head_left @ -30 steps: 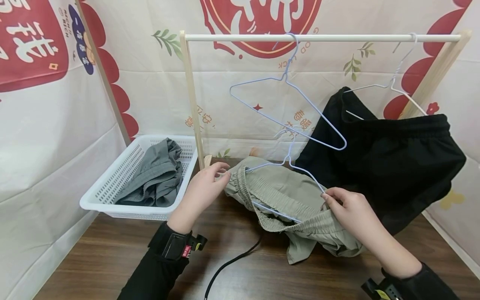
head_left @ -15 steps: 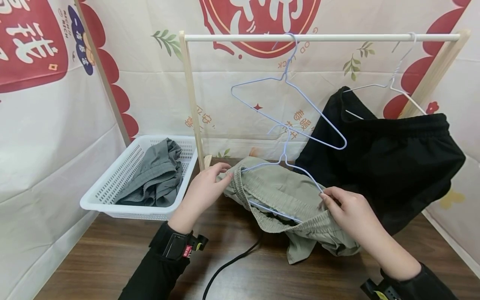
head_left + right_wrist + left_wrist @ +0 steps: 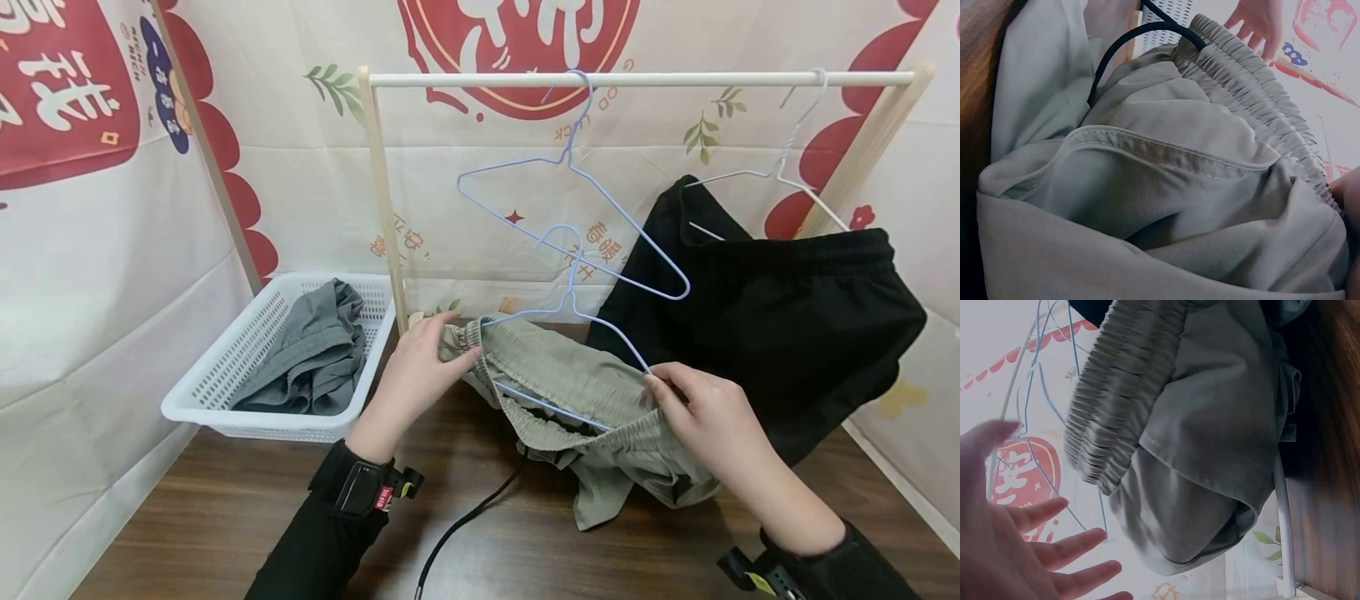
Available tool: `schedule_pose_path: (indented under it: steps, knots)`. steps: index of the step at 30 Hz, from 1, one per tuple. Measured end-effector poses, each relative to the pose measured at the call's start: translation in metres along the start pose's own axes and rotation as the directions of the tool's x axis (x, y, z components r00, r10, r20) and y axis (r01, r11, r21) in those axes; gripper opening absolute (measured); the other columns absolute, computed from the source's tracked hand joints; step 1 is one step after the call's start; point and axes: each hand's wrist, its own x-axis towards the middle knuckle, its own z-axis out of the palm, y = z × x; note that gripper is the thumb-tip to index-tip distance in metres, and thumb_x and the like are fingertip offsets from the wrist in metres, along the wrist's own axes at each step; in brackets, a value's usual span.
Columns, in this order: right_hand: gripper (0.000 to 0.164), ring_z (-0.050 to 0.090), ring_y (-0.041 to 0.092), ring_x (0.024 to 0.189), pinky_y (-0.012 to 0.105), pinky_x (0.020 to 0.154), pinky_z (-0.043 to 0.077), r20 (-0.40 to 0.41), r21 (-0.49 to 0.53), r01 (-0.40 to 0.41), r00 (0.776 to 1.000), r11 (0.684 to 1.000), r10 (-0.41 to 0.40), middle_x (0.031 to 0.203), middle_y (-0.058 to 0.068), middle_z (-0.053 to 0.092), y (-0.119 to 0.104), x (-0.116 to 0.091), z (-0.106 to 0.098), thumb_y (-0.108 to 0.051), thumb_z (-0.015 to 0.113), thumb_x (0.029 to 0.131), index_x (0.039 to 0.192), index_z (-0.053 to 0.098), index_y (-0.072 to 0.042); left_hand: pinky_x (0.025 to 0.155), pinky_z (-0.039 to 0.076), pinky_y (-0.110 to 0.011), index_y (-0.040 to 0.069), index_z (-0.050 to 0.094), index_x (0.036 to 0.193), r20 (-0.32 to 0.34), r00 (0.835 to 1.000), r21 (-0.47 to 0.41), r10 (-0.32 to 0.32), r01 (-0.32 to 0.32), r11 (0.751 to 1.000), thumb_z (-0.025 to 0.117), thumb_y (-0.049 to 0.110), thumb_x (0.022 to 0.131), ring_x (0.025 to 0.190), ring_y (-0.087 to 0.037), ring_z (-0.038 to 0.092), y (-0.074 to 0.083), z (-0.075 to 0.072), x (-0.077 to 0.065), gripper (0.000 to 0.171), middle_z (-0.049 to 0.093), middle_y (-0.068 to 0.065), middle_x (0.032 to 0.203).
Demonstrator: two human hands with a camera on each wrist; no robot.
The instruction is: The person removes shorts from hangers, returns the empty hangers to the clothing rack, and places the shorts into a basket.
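A pair of grey-green shorts (image 3: 555, 358) with a gathered elastic waistband and a black drawstring (image 3: 472, 512) lies bunched on the wooden table. Inside the waistband sits a light-blue wire hanger (image 3: 573, 283), its hook standing up above the cloth. My right hand (image 3: 708, 412) pinches the hanger's right arm where it meets the waistband. At the waistband's left end is my left hand (image 3: 420, 367); in the left wrist view its fingers (image 3: 1069, 547) are spread, apart from the shorts (image 3: 1204, 425). The right wrist view is filled mostly by folds of the shorts (image 3: 1166, 187).
Behind stands a drying rack with a white rail (image 3: 480, 80). An unloaded blue hanger (image 3: 566, 158) hangs mid-rail, and black shorts (image 3: 787, 308) hang on a white hanger (image 3: 817, 196) at the right. A white basket (image 3: 217, 417) at the left holds a grey garment (image 3: 307, 354).
The blue hanger in the shorts has tilted upright, its hook rising. My left hand has shifted slightly upward and right, its fingers spreading wider. The right hand keeps its pinch.
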Motion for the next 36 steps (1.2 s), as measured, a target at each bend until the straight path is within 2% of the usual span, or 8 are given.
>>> schedule_pose_path:
  steps: [4, 10, 20, 25, 27, 30, 32, 36]
  knots:
    - [0.015, 0.047, 0.006, 0.061, 0.018, 0.057, 0.038, -0.026, 0.002, 0.014, 1.000, 1.000, -0.014, 0.076, -0.006, 0.065, 0.000, 0.002, -0.003, 0.001, 0.075, 0.080, 0.090, 0.070, -0.009, 0.104, 0.033, -0.055, 0.021, 0.043, 0.146, 0.014, 1.000, 0.005, 0.006, -0.006, 1.000, 0.059, 0.066, 0.085, 0.136, -0.030, 0.034, 0.002, 0.003, 0.003, 0.077, 0.044, -0.006, 0.145]
    - [0.020, 0.055, 0.008, 0.064, 0.021, 0.060, 0.043, -0.072, -0.001, 0.066, 0.995, 0.998, -0.066, 0.079, -0.005, 0.067, 0.000, 0.006, -0.005, 0.004, 0.077, 0.076, 0.090, 0.070, -0.008, 0.108, 0.030, -0.049, 0.019, 0.045, 0.144, -0.011, 1.000, -0.021, 0.023, -0.023, 1.000, 0.057, 0.070, 0.083, 0.137, -0.026, 0.031, 0.003, 0.004, 0.009, 0.080, 0.039, -0.005, 0.149]
    - [0.023, 0.061, 0.011, 0.066, 0.024, 0.059, 0.047, -0.147, 0.005, 0.135, 0.980, 0.991, -0.133, 0.084, 0.000, 0.071, 0.000, 0.007, -0.005, 0.003, 0.079, 0.073, 0.093, 0.071, -0.006, 0.107, 0.029, -0.054, 0.017, 0.048, 0.143, -0.065, 0.998, -0.063, 0.024, -0.028, 0.998, 0.055, 0.061, 0.091, 0.138, -0.030, 0.029, 0.007, 0.002, 0.017, 0.069, 0.037, -0.009, 0.149]
    - [0.016, 0.063, 0.014, 0.066, 0.029, 0.057, 0.047, -0.169, -0.006, 0.141, 0.976, 0.990, -0.140, 0.086, 0.004, 0.071, -0.002, 0.007, -0.006, -0.001, 0.075, 0.080, 0.095, 0.071, -0.004, 0.107, 0.028, -0.057, 0.017, 0.045, 0.145, -0.105, 0.994, -0.063, 0.003, -0.010, 0.998, 0.065, 0.060, 0.085, 0.140, -0.034, 0.025, 0.008, 0.002, 0.020, 0.077, 0.030, -0.013, 0.153]
    - [0.012, 0.064, 0.016, 0.064, 0.030, 0.055, 0.047, -0.188, -0.005, 0.154, 0.970, 0.988, -0.153, 0.086, 0.006, 0.071, -0.003, 0.007, -0.005, -0.014, 0.070, 0.090, 0.095, 0.071, -0.003, 0.106, 0.029, -0.058, 0.017, 0.045, 0.145, -0.121, 0.993, -0.075, -0.010, 0.001, 0.997, 0.069, 0.055, 0.084, 0.140, -0.036, 0.025, 0.008, 0.002, 0.020, 0.076, 0.027, -0.013, 0.154]
    - [0.033, 0.063, 0.017, 0.061, 0.031, 0.054, 0.047, -0.217, 0.003, 0.184, 0.960, 0.983, -0.179, 0.085, 0.007, 0.071, -0.003, 0.007, -0.003, -0.032, 0.056, 0.100, 0.094, 0.071, -0.003, 0.104, 0.033, -0.059, 0.018, 0.046, 0.144, -0.136, 0.990, -0.087, -0.022, 0.011, 0.996, 0.071, 0.045, 0.086, 0.138, -0.038, 0.028, 0.007, 0.002, 0.020, 0.069, 0.026, -0.014, 0.155]
    - [0.046, 0.062, 0.016, 0.059, 0.031, 0.053, 0.047, -0.219, 0.001, 0.200, 0.956, 0.980, -0.195, 0.085, 0.007, 0.071, -0.004, 0.007, -0.004, -0.040, 0.046, 0.103, 0.094, 0.071, -0.003, 0.101, 0.036, -0.058, 0.018, 0.047, 0.144, -0.137, 0.990, -0.090, -0.030, 0.018, 0.996, 0.069, 0.036, 0.086, 0.137, -0.038, 0.030, 0.006, 0.003, 0.019, 0.064, 0.025, -0.014, 0.155]
    - [0.044, 0.058, 0.012, 0.055, 0.029, 0.050, 0.046, -0.221, -0.023, 0.231, 0.948, 0.973, -0.230, 0.083, 0.006, 0.071, -0.006, 0.007, -0.007, -0.039, 0.047, 0.103, 0.092, 0.071, -0.003, 0.096, 0.039, -0.055, 0.018, 0.048, 0.143, -0.145, 0.989, -0.096, -0.042, 0.028, 0.995, 0.063, 0.023, 0.084, 0.136, -0.038, 0.032, 0.004, 0.004, 0.019, 0.061, 0.025, -0.014, 0.155]
